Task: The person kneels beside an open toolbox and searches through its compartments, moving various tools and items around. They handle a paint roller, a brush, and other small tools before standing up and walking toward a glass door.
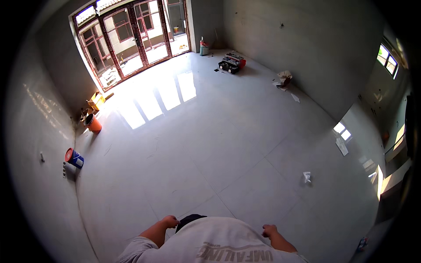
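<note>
Grey cloth of the person's shirt (210,243) fills the lower edge of the head view; the left hand (170,221) hangs at one side of it, curled into a loose fist with nothing in it; the right hand (269,230) hangs at the other side, fingers likewise curled and bare, the two hands well apart; both hover above the pale glossy tiled floor (219,140), touching no object; nearest to the right hand lies a small crumpled white scrap (307,177), apart from it; against the left wall stands a blue can with a red lid (73,158); further along, an orange bucket (93,123); beyond, sunlight pools on the tiles before red-framed glass doors (131,37); near the far wall sits an open red-and-black toolbox (232,62).
</note>
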Available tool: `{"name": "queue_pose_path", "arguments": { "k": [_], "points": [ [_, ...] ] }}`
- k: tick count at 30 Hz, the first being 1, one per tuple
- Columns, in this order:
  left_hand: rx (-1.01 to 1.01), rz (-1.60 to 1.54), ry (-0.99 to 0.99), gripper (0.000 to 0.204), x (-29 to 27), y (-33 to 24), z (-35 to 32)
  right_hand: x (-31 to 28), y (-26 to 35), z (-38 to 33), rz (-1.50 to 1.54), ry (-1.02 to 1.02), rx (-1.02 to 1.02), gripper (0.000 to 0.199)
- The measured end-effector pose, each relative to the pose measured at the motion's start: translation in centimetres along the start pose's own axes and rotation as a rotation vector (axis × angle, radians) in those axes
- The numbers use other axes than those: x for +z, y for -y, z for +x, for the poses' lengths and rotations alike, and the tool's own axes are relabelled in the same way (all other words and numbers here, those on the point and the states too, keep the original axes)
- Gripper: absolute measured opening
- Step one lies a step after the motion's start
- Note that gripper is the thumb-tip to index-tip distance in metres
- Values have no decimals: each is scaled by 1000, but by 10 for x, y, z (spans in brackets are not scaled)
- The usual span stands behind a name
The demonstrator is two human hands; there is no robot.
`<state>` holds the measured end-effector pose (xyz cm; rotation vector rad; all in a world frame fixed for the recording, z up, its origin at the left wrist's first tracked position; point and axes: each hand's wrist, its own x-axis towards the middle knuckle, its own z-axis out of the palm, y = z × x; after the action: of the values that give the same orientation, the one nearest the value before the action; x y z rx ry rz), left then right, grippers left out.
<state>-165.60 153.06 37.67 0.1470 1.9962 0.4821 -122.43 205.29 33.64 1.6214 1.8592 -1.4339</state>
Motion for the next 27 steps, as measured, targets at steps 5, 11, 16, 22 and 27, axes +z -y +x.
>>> {"name": "queue_pose_path", "arguments": {
  "k": [5,11,16,22,27],
  "points": [
    [17,-114,229,30,-36,41,107,-102,227,29,260,-172,-53,30],
    [213,820,232,31,-131,-25,222,-134,361,127,480,-314,-42,25],
    [120,-84,-68,35,-245,-242,289,-104,364,158,403,-229,230,24],
    [291,-83,-300,38,-417,-507,353,-121,395,203,-861,-26,-413,27],
    [352,-159,-373,39,-473,-640,412,-173,472,306,-557,109,-77,28]
  ]
}}
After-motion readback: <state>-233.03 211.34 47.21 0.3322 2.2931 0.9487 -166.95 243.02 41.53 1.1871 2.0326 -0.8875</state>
